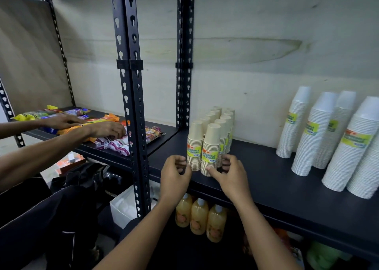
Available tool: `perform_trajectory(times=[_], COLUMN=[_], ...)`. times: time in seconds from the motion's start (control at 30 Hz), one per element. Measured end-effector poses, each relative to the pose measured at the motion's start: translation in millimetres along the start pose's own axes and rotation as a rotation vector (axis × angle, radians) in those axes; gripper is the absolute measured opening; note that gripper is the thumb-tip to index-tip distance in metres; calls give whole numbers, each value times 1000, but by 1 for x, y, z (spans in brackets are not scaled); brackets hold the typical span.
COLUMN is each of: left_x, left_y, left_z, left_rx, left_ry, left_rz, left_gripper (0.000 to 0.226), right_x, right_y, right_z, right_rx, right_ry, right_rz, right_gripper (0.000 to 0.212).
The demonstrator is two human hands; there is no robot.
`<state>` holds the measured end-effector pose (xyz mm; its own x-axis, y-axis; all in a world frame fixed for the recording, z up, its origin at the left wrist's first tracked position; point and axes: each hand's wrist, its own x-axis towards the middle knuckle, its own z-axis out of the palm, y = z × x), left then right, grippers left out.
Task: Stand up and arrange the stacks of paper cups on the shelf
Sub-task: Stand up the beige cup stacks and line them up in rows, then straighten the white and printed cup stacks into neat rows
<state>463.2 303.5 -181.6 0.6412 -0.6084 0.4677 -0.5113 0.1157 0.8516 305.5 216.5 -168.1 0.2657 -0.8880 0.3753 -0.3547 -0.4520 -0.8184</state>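
Grip: right hand (229,175) pinches front cup stack (211,144) base; left hand (175,174) curled beside (contact unclear).

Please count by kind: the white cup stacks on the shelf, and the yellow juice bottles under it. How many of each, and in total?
white cup stacks: 5 (one cut off by the picture edge)
yellow juice bottles: 3
Total: 8

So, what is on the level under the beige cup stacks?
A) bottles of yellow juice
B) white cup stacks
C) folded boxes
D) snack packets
A: three bottles of yellow juice stand just below the shelf that bears the beige cup stacks.
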Motion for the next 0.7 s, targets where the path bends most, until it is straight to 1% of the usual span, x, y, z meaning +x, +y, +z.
perform_trajectory(times=[0.07, 0.2, 0.33, 0.43, 0.53, 0.7], left_x=[-17, -40, -47, -51, -50, -47], left_y=[9, 26, 52, 75, 93, 109], left_z=[4, 17, 39, 62, 87, 127], left_rx=[-1, -15, -38, -72, -95, -91], left_ry=[-7, -153, -288, -369, -374, -437], left_rz=[40, 127, 215, 266, 310, 274], left_gripper=[14, 10, 10, 10, 7, 7], right_x=[-2, -16, -37, -49, -57, -63], right_y=[-3, -9, 2, 12, 20, 35], right_z=[-6, -30, -64, -92, -122, -172], right_rx=[-23, -53, -100, -134, -162, -177], right_ry=[-40, -87, -24, 56, 122, 240], right_rz=[9, -2, 5, 30, 48, 103], right_gripper=[68, 42, 24, 19, 18, 15])
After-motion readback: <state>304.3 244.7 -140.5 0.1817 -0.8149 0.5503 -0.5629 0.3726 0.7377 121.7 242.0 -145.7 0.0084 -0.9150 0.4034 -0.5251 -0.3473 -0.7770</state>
